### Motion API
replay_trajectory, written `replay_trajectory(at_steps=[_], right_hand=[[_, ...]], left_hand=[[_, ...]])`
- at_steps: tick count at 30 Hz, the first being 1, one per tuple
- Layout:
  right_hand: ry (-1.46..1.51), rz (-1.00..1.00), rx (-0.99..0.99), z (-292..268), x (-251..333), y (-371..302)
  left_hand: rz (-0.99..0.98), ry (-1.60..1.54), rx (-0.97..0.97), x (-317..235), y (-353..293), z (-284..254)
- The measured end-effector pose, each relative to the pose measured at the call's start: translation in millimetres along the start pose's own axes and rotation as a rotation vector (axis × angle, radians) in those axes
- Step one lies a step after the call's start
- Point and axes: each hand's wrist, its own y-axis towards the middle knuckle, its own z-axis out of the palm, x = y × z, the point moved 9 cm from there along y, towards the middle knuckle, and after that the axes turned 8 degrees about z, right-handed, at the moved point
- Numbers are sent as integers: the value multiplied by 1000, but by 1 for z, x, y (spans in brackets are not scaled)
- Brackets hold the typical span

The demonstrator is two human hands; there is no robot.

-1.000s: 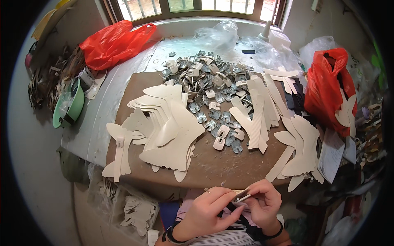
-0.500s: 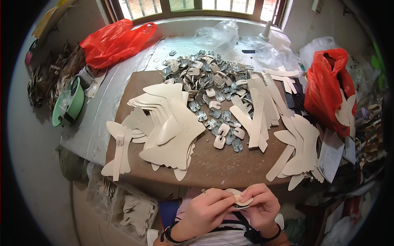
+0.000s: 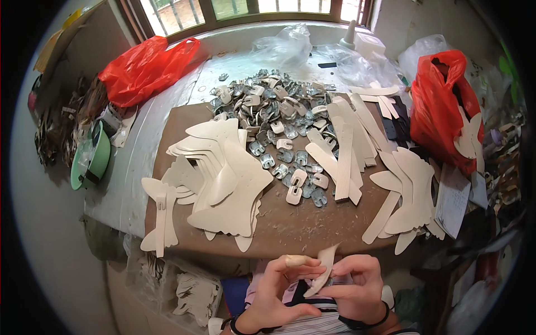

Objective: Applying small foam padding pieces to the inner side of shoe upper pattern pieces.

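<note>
Above my lap, just off the table's near edge, a curved cream leather-like piece [image 3: 321, 274] stands nearly on edge. My right hand [image 3: 357, 286] pinches it between thumb and fingers, and a small greyish bit shows by that thumb. The fingertips of my left hand [image 3: 274, 290] touch the piece from the other side, while the left thumb is spread well away from it. Across the table lie a stack of large cream cut pieces [image 3: 237, 190], a heap of metal buckles [image 3: 268, 106], some covered in cream, and several cream strips [image 3: 344, 162].
More cream cutouts [image 3: 410, 190] lie at the table's right, beside a red plastic bag [image 3: 441, 111]. Another red bag [image 3: 139, 72] sits at the far left, above a green basin [image 3: 100, 156]. A bin of cream scraps [image 3: 195, 296] stands below the near edge.
The cream piece has turned from lying flat to nearly upright. My left hand has loosened its pinch, its thumb swinging down and away. The whole view has shifted slightly.
</note>
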Motion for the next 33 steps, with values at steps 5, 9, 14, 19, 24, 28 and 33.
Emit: replay_trajectory(at_steps=[5,9,14,19,24,28,33], right_hand=[[-357,-120,-74,-3,20,-5],[-368,-88,-114,-6,22,-1],[-282,-17,-108,-6,12,0],[-199,30,-106,-6,9,6],[-117,67,-65,-7,6,10],[-170,59,-27,-4,4,11],[-344,-91,-18,2,12,12]], left_hand=[[-136,-211,33,35,-26,4],[-232,-497,-141,54,-38,0],[-160,-435,-131,43,-29,3],[-189,-427,-454,33,-32,-5],[-74,-419,-339,30,-29,-5],[59,-43,-104,12,-13,0],[157,320,-93,-6,-5,1]])
